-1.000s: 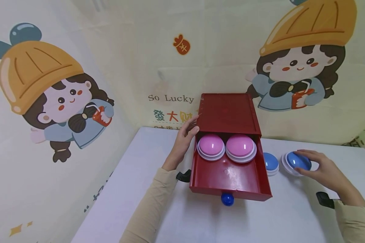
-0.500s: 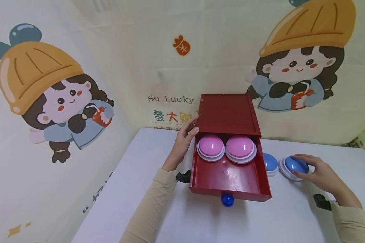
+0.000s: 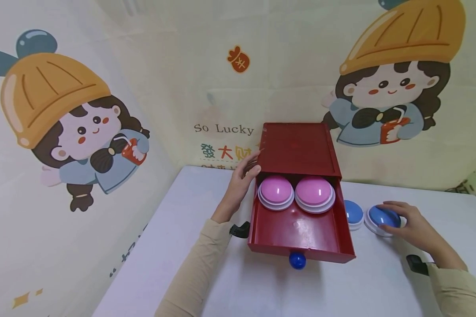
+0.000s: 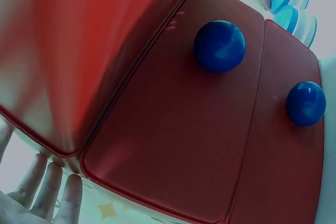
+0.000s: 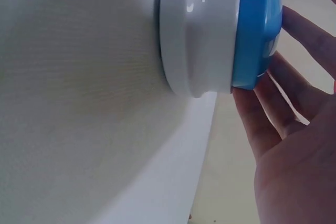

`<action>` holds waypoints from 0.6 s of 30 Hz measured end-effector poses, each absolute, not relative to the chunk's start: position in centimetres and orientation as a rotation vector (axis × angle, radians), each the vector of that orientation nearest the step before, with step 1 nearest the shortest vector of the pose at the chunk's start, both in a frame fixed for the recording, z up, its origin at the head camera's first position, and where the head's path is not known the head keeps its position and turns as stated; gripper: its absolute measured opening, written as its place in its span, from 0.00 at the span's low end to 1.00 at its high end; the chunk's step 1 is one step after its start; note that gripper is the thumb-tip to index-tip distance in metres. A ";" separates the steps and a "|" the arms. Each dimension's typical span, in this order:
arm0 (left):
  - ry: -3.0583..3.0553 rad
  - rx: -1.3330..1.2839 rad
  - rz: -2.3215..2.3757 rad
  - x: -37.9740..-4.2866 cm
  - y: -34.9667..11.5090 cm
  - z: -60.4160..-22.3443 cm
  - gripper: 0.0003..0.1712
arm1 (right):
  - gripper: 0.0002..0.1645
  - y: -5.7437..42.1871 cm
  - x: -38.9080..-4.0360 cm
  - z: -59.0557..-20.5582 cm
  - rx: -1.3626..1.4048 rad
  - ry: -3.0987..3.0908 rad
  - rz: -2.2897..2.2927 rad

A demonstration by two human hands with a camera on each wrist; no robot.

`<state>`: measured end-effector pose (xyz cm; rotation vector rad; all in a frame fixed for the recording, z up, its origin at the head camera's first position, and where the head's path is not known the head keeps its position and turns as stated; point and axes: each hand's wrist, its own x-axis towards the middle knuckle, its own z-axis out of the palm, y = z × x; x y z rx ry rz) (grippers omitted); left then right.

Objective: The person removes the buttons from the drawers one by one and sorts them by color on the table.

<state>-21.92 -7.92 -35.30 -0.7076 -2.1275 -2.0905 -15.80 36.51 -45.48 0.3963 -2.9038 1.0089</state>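
My left hand (image 3: 235, 190) rests against the left side of a red drawer box (image 3: 299, 147), its fingers extended. The top drawer (image 3: 297, 233) is pulled out. Two pink push buttons with white bases, the left one (image 3: 276, 191) and the right one (image 3: 314, 193), sit side by side at the drawer's back. To the right of the box, my right hand (image 3: 418, 226) grips a blue push button (image 3: 382, 216) by its dome, thumb and fingers on opposite sides. Its white base (image 5: 202, 35) stands on the table. A second blue push button (image 3: 353, 212) is just left of it, partly hidden behind the drawer wall.
Below the open drawer, two shut drawer fronts carry blue knobs, an upper knob (image 4: 219, 46) and a lower knob (image 4: 306, 103). The pulled-out drawer's own blue knob (image 3: 297, 260) projects toward me. A cartoon-printed cloth (image 3: 174, 66) hangs behind the white table (image 3: 277, 295).
My right hand has brought the blue push button slightly left and toward me, down beside the other blue one. My left hand and the open drawer have stayed in place.
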 end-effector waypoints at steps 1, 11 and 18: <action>-2.129 -0.710 -2.089 -21.9 -7.9 -35.3 0.27 | 0.35 36.5 -15.8 -45.5 0.389 -2.903 1.005; -2.135 -0.702 -2.082 -21.8 -8.0 -35.3 0.27 | 0.36 36.4 -15.6 -45.6 0.338 -2.913 0.986; -2.143 -0.697 -2.081 -21.8 -7.9 -35.2 0.27 | 0.36 36.1 -15.5 -45.3 0.309 -2.911 0.989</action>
